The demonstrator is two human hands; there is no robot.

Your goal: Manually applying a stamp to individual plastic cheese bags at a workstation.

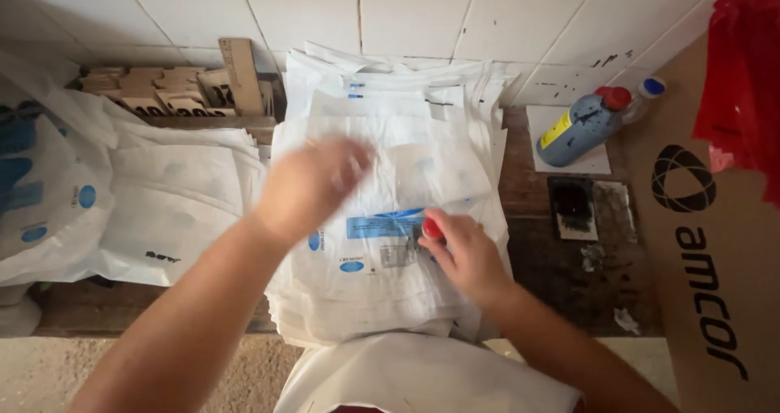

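1. Two bare hands work over one tall stack of white printed bags [382, 283], which sits in the middle of a dark wooden bench [544, 275] and runs lengthwise away from the person towards the tiled wall.
2. Right hand [463, 255]: its fingers are pinched round a small red-topped stamp [433, 228], held upright with its foot down on the top bag, just right of the blue printed band [378, 226].
3. Left hand [313, 181] is blurred, hovering or lying flat over the upper left part of that same top bag; I cannot tell whether the fingers are spread or gripping anything.
4. From the stamp, the left hand lies up and to the left, so the printed band falls between the two hands.
5. Well off to the right, nearer the right hand, sit a black ink pad [574, 208] and a grey-blue bottle with a red cap [587, 125] lying on its side.
6. Left of the stack, nearer the left hand, a second, looser pile of bags [175, 210] spreads out, with wooden blocks [175, 88] behind it against the wall.
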